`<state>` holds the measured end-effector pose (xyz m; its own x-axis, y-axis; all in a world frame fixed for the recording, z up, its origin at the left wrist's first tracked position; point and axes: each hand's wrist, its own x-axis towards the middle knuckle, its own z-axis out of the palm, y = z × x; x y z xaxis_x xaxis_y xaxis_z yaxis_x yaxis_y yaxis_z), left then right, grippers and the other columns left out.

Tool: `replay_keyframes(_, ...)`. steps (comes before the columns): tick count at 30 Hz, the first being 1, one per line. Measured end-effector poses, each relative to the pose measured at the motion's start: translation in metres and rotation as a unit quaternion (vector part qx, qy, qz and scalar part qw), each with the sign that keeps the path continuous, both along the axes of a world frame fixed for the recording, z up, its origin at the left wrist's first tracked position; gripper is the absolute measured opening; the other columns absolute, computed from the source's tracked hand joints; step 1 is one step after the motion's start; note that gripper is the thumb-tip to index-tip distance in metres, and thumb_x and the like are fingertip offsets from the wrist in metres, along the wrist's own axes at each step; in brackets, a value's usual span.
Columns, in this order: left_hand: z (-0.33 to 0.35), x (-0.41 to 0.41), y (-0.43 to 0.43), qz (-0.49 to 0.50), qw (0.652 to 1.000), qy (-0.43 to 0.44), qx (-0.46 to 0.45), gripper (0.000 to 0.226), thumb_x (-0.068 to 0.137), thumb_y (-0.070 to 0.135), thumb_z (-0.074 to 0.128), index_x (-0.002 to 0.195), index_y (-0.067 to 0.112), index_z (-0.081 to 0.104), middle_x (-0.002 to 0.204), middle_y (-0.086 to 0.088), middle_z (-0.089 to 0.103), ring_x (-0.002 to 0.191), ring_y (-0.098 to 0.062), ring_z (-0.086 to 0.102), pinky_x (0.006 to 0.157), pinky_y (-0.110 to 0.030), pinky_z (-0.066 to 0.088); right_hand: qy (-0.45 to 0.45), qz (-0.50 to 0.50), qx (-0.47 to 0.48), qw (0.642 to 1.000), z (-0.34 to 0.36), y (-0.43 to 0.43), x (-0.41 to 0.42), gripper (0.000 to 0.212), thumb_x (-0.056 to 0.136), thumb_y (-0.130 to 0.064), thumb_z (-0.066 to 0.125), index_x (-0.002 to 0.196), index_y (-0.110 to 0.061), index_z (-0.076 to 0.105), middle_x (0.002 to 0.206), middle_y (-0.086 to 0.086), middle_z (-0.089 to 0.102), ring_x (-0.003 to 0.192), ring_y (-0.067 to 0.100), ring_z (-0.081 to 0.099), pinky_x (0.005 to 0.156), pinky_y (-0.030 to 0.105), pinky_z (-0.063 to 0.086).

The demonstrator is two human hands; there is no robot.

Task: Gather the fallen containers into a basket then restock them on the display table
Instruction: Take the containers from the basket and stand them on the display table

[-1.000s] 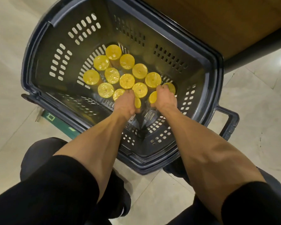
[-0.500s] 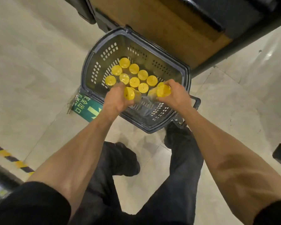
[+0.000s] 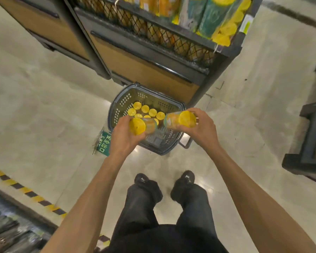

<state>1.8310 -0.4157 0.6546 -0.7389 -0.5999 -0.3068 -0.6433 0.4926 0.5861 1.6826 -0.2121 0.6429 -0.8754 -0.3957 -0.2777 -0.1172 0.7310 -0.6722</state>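
Observation:
A dark grey shopping basket point(image 3: 115, 108) stands on the floor against the display table point(image 3: 150, 70). Several yellow-lidded containers point(image 3: 145, 109) stand upright inside it. My left hand point(image 3: 123, 137) grips one yellow-lidded container point(image 3: 138, 126), held sideways above the basket. My right hand point(image 3: 202, 129) grips a second container point(image 3: 185, 119), also on its side, lid facing me. Both hands are raised well above the basket's front half.
The display table's upper tier point(image 3: 199, 21) holds packed yellow-lidded containers behind a black mesh rail. A green floor sign point(image 3: 103, 144) lies left of the basket. Black-yellow hazard tape point(image 3: 26, 191) runs at lower left. Another dark fixture point(image 3: 310, 143) stands at right. My shoes point(image 3: 164, 181) are behind the basket.
Both hands have lifted a container each out of the basket and risen as I stand up. The view has pulled back, showing the display table's upper tier.

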Motion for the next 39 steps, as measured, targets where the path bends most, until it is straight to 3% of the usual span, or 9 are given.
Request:
replay_keyframes(5,0.054,-0.013,0.041,-0.011,0.998,0.046,-0.042,0.069,0.071,0.044,0.082,0.128,0.018,0.051,0.122,-0.003,0.056,0.108,-0.020,0.055,0.081,-0.031,0.045,0.035,-0.021,-0.055,0.998,0.059,0.052,-0.010,0.071,0.060,-0.063,0.079,0.121,-0.034,0.057,0.116,-0.010,0.061,0.101,0.012,0.059,0.084,0.038,0.054)
replay_keyframes(11,0.100,-0.051,0.098,-0.045,0.989,0.091,-0.105,0.064,0.069,0.049,0.080,0.121,0.023,0.054,0.116,0.002,0.060,0.099,-0.017,0.057,0.073,-0.030,0.045,0.063,-0.040,-0.081,0.994,0.105,0.122,-0.047,0.070,0.067,-0.044,0.085,0.128,-0.030,0.055,0.122,-0.010,0.057,0.106,0.011,0.054,0.086,0.032,0.051)
replay_keyframes(17,0.132,-0.099,0.154,-0.066,0.979,0.130,-0.142,0.064,0.069,0.055,0.075,0.122,0.024,0.055,0.117,0.004,0.061,0.100,-0.018,0.058,0.073,-0.029,0.042,0.091,-0.087,-0.117,0.985,0.128,0.190,-0.090,0.069,0.063,-0.046,0.084,0.125,-0.035,0.055,0.118,-0.013,0.057,0.105,0.009,0.055,0.085,0.042,0.055)
replay_keyframes(21,0.156,-0.139,0.182,-0.074,0.970,0.194,-0.123,0.062,0.070,0.053,0.070,0.121,0.021,0.056,0.114,0.002,0.060,0.098,-0.014,0.055,0.077,-0.034,0.048,0.114,-0.101,-0.131,0.980,0.145,0.220,-0.119,0.074,0.066,-0.044,0.084,0.131,-0.029,0.054,0.120,-0.011,0.055,0.107,0.010,0.054,0.085,0.042,0.055)
replay_keyframes(27,0.179,-0.211,0.200,-0.091,0.953,0.278,-0.076,0.064,0.072,0.050,0.068,0.126,0.017,0.057,0.117,0.007,0.059,0.104,-0.005,0.053,0.086,-0.023,0.045,0.145,-0.106,-0.151,0.972,0.165,0.241,-0.178,0.069,0.069,-0.041,0.084,0.130,-0.027,0.056,0.116,-0.012,0.056,0.104,0.007,0.054,0.082,0.040,0.055)
replay_keyframes(36,0.186,-0.346,0.204,-0.088,0.946,0.308,-0.038,0.067,0.071,0.053,0.070,0.129,0.021,0.056,0.120,0.009,0.059,0.108,-0.007,0.055,0.088,-0.026,0.048,0.188,-0.071,-0.116,0.973,0.192,0.244,-0.321,0.066,0.066,-0.052,0.084,0.124,-0.032,0.060,0.111,-0.017,0.058,0.098,0.003,0.054,0.082,0.034,0.054)
replay_keyframes(39,0.191,-0.395,0.201,-0.073,0.949,0.304,-0.038,0.067,0.068,0.054,0.073,0.126,0.025,0.057,0.117,0.010,0.059,0.105,-0.006,0.054,0.085,-0.025,0.046,0.186,-0.049,-0.120,0.974,0.199,0.236,-0.378,0.067,0.061,-0.065,0.076,0.120,-0.037,0.060,0.111,-0.019,0.059,0.098,0.003,0.056,0.079,0.037,0.056)
